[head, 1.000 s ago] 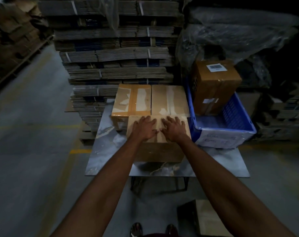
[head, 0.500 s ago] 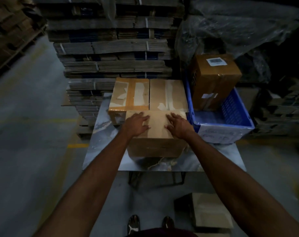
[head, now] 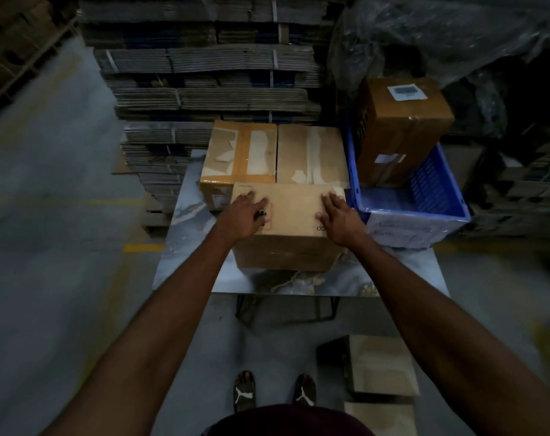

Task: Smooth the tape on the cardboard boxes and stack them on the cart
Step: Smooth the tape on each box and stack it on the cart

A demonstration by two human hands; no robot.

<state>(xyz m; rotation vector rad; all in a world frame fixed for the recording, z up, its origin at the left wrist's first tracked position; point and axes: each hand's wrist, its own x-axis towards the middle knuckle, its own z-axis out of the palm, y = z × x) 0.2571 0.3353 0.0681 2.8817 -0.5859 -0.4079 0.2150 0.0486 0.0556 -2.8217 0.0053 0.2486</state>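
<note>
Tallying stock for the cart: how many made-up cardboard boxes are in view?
5, maybe more hidden. Near box under both hands on the table; left rear box and right rear box behind it; labelled box in the blue crate; floor box lower right.

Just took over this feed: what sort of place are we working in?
Most likely a warehouse or packing area: strapped bundles of flattened cardboard stacked high, a bare concrete floor with yellow lines, and sealed cartons beside a blue crate.

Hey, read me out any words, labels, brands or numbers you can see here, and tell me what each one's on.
"CO": front box, beside the right hand; the rest is hidden.
White label, tall box in the blue crate: blurred.
Handwriting on the crate's front: illegible.
Sticker, back left box: too small.
</note>
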